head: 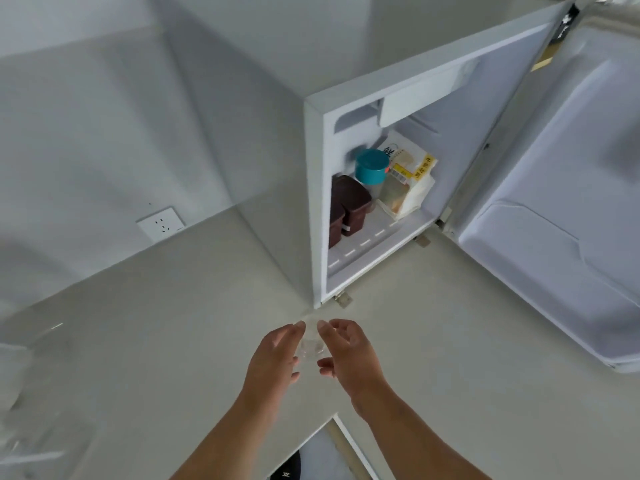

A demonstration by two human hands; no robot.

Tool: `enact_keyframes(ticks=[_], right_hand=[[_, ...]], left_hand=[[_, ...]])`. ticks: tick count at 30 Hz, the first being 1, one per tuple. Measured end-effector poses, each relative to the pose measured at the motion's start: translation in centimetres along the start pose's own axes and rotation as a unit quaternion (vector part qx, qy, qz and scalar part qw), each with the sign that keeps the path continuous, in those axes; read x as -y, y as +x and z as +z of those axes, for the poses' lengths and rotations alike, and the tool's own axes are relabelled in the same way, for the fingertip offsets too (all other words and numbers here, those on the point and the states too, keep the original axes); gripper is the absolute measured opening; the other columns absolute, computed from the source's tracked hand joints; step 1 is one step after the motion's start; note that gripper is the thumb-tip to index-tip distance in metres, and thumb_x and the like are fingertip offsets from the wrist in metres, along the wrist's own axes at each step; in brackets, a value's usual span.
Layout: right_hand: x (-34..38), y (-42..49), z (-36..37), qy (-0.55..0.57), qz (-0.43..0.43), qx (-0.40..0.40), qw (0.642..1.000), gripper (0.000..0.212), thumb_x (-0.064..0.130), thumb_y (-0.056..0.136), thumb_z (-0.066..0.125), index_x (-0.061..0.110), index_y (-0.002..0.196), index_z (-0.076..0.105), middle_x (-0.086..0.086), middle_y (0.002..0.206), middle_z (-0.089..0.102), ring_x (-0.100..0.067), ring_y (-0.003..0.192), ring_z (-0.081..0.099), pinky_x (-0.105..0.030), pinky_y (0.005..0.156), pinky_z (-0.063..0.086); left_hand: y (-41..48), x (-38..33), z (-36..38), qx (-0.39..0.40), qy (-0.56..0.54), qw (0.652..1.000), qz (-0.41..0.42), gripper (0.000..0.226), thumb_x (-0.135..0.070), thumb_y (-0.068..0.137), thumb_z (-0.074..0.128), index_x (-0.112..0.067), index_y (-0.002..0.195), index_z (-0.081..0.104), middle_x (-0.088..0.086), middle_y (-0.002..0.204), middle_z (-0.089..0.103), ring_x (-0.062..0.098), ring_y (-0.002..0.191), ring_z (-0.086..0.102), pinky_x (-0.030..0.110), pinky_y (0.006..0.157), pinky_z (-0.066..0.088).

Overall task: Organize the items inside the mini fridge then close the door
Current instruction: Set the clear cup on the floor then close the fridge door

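The white mini fridge (317, 202) stands on a pale counter with its door (561, 209) swung wide open to the right. Inside sit two dark brown lidded boxes (349, 206) at the left, a jar with a teal lid (371, 167) behind them, and a clear bag of food with a yellow label (408, 181) leaning at the right. In front of the fridge, my left hand (273, 358) and my right hand (346, 351) hold a small clear plastic cup (311, 344) between them.
The pale counter (173, 323) meets a grey wall with a white power socket (161, 223) at the left. Blurred clear plastic items (31, 393) lie at the far left. The counter's front edge (332, 419) is below my wrists, with a dark object (287, 471) beneath.
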State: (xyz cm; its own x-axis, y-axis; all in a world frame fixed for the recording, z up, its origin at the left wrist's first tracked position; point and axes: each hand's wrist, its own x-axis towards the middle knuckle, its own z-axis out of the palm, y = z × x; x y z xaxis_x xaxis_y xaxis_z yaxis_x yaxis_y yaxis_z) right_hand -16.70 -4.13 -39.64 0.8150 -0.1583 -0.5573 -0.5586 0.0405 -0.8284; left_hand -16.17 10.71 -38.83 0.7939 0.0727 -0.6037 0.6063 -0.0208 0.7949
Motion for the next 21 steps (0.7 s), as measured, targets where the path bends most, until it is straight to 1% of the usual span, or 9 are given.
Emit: enact_keyframes(ticks=[3,5,8,10,11,13,15,16,21], right_hand=[[0.4,1.3,2.5,0.000,0.004,0.000,1.000,0.068,0.075,0.071,0.066,0.032,0.123,0.062,0.008,0.131,0.063,-0.023,0.077,0.079,-0.031,0.073,0.064],[0.6,2.3,3.9,0.006,0.008,-0.001,1.000,0.062,0.072,0.076,0.067,0.033,0.124,0.061,0.008,0.130,0.063,-0.024,0.079,0.079,-0.032,0.075,0.064],[0.6,3.5,5.7,0.029,0.021,-0.006,0.999,0.050,0.062,0.087,0.070,0.032,0.126,0.060,0.006,0.131,0.063,-0.023,0.082,0.079,-0.039,0.082,0.065],[0.5,4.2,6.7,0.041,0.032,-0.010,0.999,0.047,0.058,0.090,0.071,0.032,0.127,0.059,0.006,0.131,0.062,-0.024,0.084,0.079,-0.044,0.086,0.065],[0.5,4.5,7.1,0.046,0.035,-0.013,0.998,0.044,0.056,0.091,0.071,0.032,0.126,0.059,0.008,0.131,0.062,-0.023,0.084,0.079,-0.043,0.087,0.064],[0.6,5.0,7.8,0.058,0.034,-0.021,0.998,0.037,0.053,0.093,0.071,0.036,0.122,0.058,0.012,0.129,0.061,-0.021,0.085,0.079,-0.035,0.083,0.065],[0.7,5.3,8.3,0.072,0.029,-0.032,0.996,0.029,0.052,0.093,0.072,0.041,0.116,0.057,0.017,0.124,0.060,-0.019,0.085,0.079,-0.027,0.077,0.063],[0.6,5.4,8.6,0.075,0.028,-0.039,0.996,0.028,0.052,0.093,0.072,0.043,0.115,0.057,0.020,0.122,0.060,-0.018,0.085,0.079,-0.026,0.077,0.063],[-0.2,5.9,9.4,0.090,0.028,-0.066,0.993,0.030,0.053,0.091,0.074,0.045,0.115,0.057,0.024,0.117,0.059,-0.015,0.085,0.079,-0.037,0.090,0.063]], left_hand=[[1.8,-0.7,-1.9,-0.003,0.001,1.000,-0.007,0.047,-0.073,0.071,0.063,-0.045,0.109,0.064,-0.013,0.120,0.066,0.018,0.109,0.067,0.040,0.088,0.059],[3.2,-1.4,-2.9,-0.003,0.005,1.000,-0.007,0.045,-0.072,0.072,0.062,-0.044,0.108,0.063,-0.013,0.119,0.066,0.016,0.108,0.067,0.039,0.088,0.058],[5.0,-2.0,-4.0,-0.002,0.008,1.000,-0.007,0.055,-0.072,0.070,0.062,-0.042,0.116,0.062,-0.014,0.119,0.067,0.014,0.109,0.066,0.038,0.089,0.056],[6.1,-2.3,-4.6,-0.003,0.015,1.000,-0.009,0.065,-0.074,0.067,0.061,-0.039,0.121,0.063,-0.015,0.118,0.067,0.012,0.108,0.066,0.036,0.088,0.056],[6.5,-2.4,-4.9,-0.002,0.018,1.000,-0.010,0.066,-0.075,0.065,0.061,-0.039,0.120,0.064,-0.016,0.117,0.068,0.011,0.108,0.066,0.036,0.087,0.055],[7.4,-2.6,-5.3,0.004,0.022,1.000,-0.015,0.060,-0.075,0.063,0.061,-0.042,0.113,0.064,-0.017,0.117,0.067,0.010,0.108,0.066,0.035,0.088,0.055],[8.3,-2.7,-5.4,0.009,0.030,0.999,-0.019,0.057,-0.074,0.063,0.061,-0.044,0.111,0.064,-0.019,0.118,0.067,0.010,0.110,0.066,0.040,0.098,0.055],[8.7,-2.8,-5.4,0.008,0.035,0.999,-0.019,0.056,-0.074,0.064,0.061,-0.044,0.111,0.064,-0.019,0.119,0.068,0.011,0.111,0.066,0.043,0.102,0.054],[9.7,-3.1,-5.1,-0.001,0.042,0.999,-0.020,0.060,-0.070,0.064,0.063,-0.037,0.114,0.065,-0.010,0.120,0.069,0.014,0.112,0.066,0.046,0.104,0.053]])
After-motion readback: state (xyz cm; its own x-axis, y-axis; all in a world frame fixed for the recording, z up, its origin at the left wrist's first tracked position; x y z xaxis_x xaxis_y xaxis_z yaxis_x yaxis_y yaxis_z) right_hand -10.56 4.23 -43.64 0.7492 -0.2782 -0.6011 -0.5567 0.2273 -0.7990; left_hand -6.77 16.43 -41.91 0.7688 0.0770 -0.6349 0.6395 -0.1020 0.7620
